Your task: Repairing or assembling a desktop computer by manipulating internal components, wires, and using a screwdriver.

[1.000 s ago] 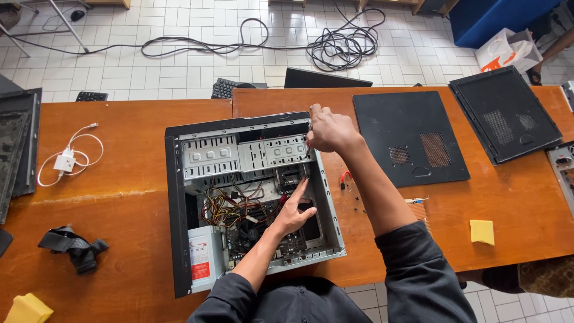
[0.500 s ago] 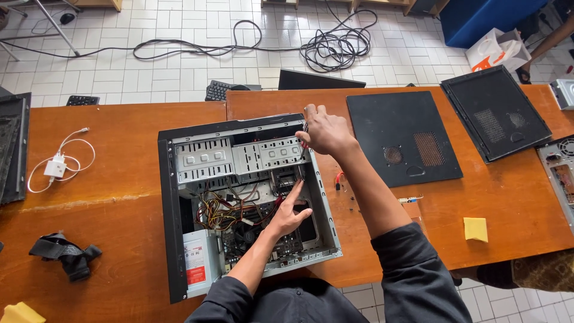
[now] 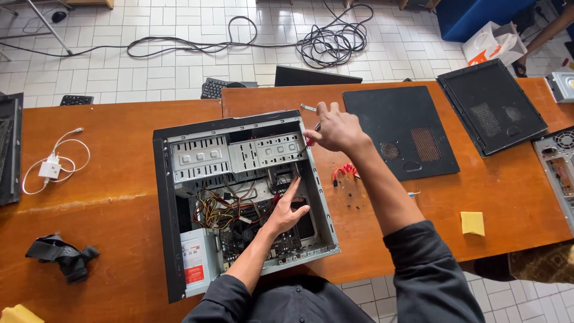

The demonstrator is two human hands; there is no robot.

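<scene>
My right hand [image 3: 336,128] pinched a screwdriver [image 3: 310,142] with a red and black handle, its tip angled down at the drive cage near the top right edge of the open computer case [image 3: 239,197], centre of the frame. My left hand [image 3: 286,210] gripped nothing; it lay open, fingers spread, inside the case on the parts beside a tangle of coloured wires [image 3: 224,209]. The case lay on an orange wooden table [image 3: 89,227]. To its right lay a red cable [image 3: 345,171] and a black side panel [image 3: 400,131].
</scene>
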